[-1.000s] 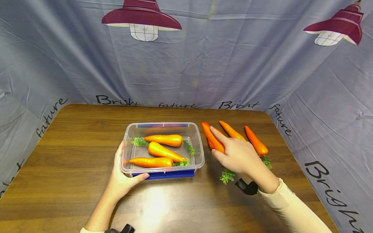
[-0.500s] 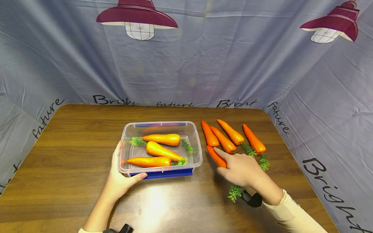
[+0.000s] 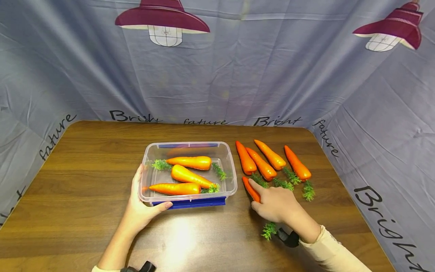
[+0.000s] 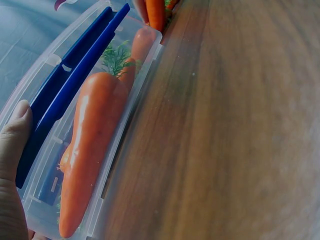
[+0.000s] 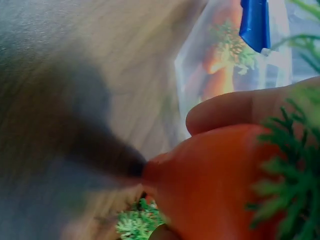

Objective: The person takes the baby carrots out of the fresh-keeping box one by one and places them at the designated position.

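Note:
My left hand (image 3: 138,211) grips the near left corner of a clear plastic container (image 3: 232,177), its thumb on the blue clip latch (image 3: 198,203). Inside lie three orange carrots with green tops, one being the carrot (image 3: 192,163) at the back; the left wrist view shows the nearest carrot (image 4: 95,140) through the wall. Right of the container, my right hand (image 3: 278,206) holds another carrot (image 3: 251,189) between thumb and fingers, tip pointing away from me. Its leafy top (image 3: 269,230) sticks out below the hand. In the right wrist view the held carrot (image 5: 210,175) fills the foreground.
Several carrots lie on the wooden table (image 3: 85,181) beyond my right hand, among them a redder carrot (image 3: 245,158) near the container and another carrot (image 3: 297,163) farthest right. A grey curtain (image 3: 217,75) with printed lamps and lettering surrounds the table.
My right hand has drawn its carrot back towards me from over the other carrots, then shifted slightly left. The carrots behind it now show fully. My left hand and the container stay put.

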A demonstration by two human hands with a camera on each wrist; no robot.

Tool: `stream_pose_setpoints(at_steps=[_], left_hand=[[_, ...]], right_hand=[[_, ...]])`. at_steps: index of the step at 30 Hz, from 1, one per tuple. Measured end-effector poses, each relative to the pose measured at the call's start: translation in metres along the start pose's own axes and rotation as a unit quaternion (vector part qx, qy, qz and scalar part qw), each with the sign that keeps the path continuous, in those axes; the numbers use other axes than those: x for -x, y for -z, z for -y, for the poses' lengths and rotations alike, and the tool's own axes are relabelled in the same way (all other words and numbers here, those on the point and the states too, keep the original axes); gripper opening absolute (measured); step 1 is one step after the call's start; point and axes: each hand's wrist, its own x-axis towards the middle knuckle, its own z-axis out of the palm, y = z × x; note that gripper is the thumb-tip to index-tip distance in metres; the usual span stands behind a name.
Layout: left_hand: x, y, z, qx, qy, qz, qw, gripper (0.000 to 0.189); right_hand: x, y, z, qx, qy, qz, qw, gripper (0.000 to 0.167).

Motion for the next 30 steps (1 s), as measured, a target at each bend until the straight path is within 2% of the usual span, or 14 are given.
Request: stream_pose_setpoints(at_steps=[8, 17, 30], left_hand=[[0.000, 0.001, -0.001, -0.003, -0.004, -0.004, 1.0000, 0.130], [0.000, 0.001, 0.000, -0.009, -0.003, -0.005, 0.9999, 0.130], [0.000, 0.000, 0.001, -0.004, -0.005, -0.005, 1.0000, 0.131]], right_hand=[[0.002, -0.009, 0.000, 0.001, 0.002, -0.007, 1.0000, 0.071], [0.000, -0.013, -0.004, -0.002, 0.003, 0.019, 0.9998, 0.079], [-0.007, -0.018, -0.010, -0.019, 0.006, 0.027, 0.9994, 0.083]])
